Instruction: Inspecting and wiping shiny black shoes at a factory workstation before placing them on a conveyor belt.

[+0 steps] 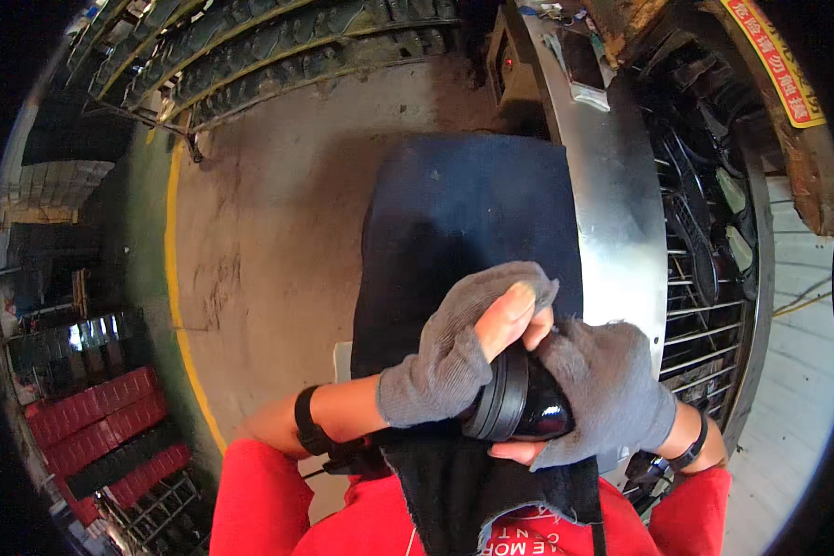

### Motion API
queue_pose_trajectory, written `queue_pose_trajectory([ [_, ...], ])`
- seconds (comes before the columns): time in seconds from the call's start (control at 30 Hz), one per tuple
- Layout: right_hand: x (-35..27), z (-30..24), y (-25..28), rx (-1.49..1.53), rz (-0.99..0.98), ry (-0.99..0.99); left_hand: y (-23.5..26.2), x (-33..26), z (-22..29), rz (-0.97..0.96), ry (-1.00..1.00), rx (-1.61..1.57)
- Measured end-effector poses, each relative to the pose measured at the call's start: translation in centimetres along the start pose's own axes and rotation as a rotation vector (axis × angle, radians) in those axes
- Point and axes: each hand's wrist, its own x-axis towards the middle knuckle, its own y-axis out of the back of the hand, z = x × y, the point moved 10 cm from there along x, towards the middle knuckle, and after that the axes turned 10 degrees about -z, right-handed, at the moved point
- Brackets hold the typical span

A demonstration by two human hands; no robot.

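Observation:
A glossy black shoe [544,410] with a thick ridged sole is held close to my body, just above my lap. My left hand [463,338], in a grey fingerless glove, curls over its upper side with the thumb and fingertips bare. From the right, my right hand [611,394], gloved alike, wraps round the shiny rounded end. Both hands are closed on the shoe and hide much of it. A dark apron [463,213] covers my lap, and a black cloth piece [440,482] hangs below the shoe.
Beside me on the right runs a metal bench [611,195], with a metal-barred rack [704,338] holding black shoes beyond it. A long multi-tier rack [278,56] stands at the far left. Red slatted pieces [102,412] lie near a yellow floor line [173,250].

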Motion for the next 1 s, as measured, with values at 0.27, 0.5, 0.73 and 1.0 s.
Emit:
queue_pose_trajectory([
  [0.27,-0.4,10.8,-6.6,1.385,1.003,-0.424,5.8,2.8,-2.0,0.347,-0.042,-0.047],
  [0.5,4.7,2.3,7.6,0.780,0.425,0.323,4.4,-0.1,7.3,0.218,-0.326,0.419],
  [0.73,8.0,-7.3,-8.2,-0.363,-0.355,0.505,5.7,3.3,-7.2,0.153,0.293,-0.588],
  [1.0,-0.7,8.4,-3.7,0.952,0.362,-0.251,11.2,0.8,-13.1,0.297,0.097,-0.561],
])
